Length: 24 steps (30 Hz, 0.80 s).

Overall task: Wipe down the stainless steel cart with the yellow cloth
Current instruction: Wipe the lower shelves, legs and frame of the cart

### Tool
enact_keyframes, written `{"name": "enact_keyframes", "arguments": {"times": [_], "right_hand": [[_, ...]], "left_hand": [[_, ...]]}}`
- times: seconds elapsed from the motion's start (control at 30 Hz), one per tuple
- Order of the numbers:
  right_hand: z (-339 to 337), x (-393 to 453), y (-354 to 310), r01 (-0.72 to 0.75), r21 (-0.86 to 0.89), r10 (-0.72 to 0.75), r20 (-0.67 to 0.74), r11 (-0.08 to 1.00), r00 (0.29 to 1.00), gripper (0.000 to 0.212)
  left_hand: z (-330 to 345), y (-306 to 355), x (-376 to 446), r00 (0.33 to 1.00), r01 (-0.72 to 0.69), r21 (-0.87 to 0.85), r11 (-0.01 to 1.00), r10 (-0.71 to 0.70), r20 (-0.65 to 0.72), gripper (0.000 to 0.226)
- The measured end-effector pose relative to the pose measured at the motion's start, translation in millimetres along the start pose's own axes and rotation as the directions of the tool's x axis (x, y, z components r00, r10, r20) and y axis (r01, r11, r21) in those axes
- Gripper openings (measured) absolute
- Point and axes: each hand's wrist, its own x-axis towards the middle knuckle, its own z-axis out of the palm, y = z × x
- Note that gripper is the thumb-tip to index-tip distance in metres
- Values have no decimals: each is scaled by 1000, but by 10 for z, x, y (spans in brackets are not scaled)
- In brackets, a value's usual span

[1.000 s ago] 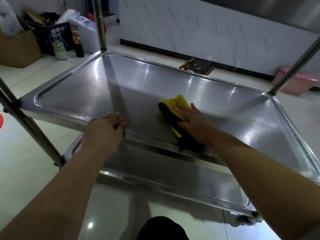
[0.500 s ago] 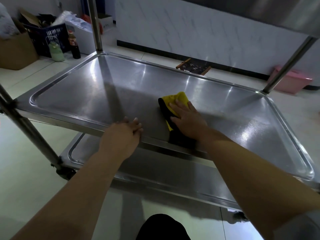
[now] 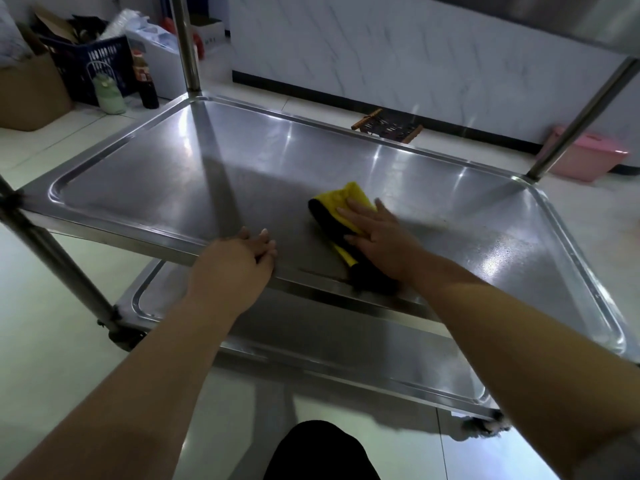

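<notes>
The stainless steel cart's middle shelf [image 3: 166, 181] fills the view, a shallow tray with a raised rim. A yellow cloth with a dark underside [image 3: 341, 199] lies folded on it, just right of centre and close to the near rim. My right hand [image 3: 375, 233] presses flat on the cloth with straight fingers. My left hand [image 3: 239, 261] rests on the near rim, fingers curled over its edge. A lower shelf [image 3: 329, 344] shows beneath. Fine droplets speckle the shelf's right part.
Upright steel posts stand at the far left [image 3: 185, 43], far right [image 3: 581, 116] and near left [image 3: 52, 258] corners. On the floor behind are a blue crate [image 3: 90, 67], a green jug [image 3: 107, 91], a dark bottle [image 3: 145, 84], a cardboard box [image 3: 31, 91], a pink bin [image 3: 585, 157] and a dark rack [image 3: 388, 126].
My right hand has pushed the cloth further from me and rightwards along the shelf. My left hand has shifted to the right along the near rim.
</notes>
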Motion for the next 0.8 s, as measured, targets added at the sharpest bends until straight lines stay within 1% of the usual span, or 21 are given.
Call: {"name": "enact_keyframes", "arguments": {"times": [0.1,0.13,0.2,0.23,0.3,0.4,0.5,0.57,0.63,0.7,0.8], "right_hand": [[-46,104,199,-210,-4,210,-66,978,976,56],[-42,128,207,-253,0,252,-73,968,965,57],[-18,142,147,-286,-23,283,-80,958,956,57],[1,136,96,-278,-34,274,-85,960,958,57],[27,67,1,-217,-35,213,-91,976,973,57],[61,-135,-83,-53,-12,52,-70,999,996,55],[67,-308,-17,82,14,-81,-40,997,996,55],[15,-336,102,98,47,-97,-15,994,995,55],[-51,-314,252,29,57,-28,-10,998,1000,55],[-107,-261,403,-104,22,105,-45,994,993,56],[-129,-146,501,-283,-15,280,-111,959,954,58]], "left_hand": [[-6,26,-12,1000,1,-1,1000,-1,-5,35],[-3,27,-4,1000,7,3,1000,-7,-3,35],[6,38,8,1000,19,22,1000,-20,6,35],[9,39,10,1000,22,35,999,-22,4,36],[2,64,17,999,38,55,998,-38,7,37],[-33,119,14,996,92,77,993,-92,-3,39],[-39,122,12,997,81,94,992,-82,-1,38],[-27,87,16,997,82,62,995,-82,2,37],[-14,71,12,996,84,26,996,-84,-5,36],[-8,89,4,997,72,4,997,-71,-27,34],[-5,132,-11,997,46,1,999,-46,-56,30]]}}
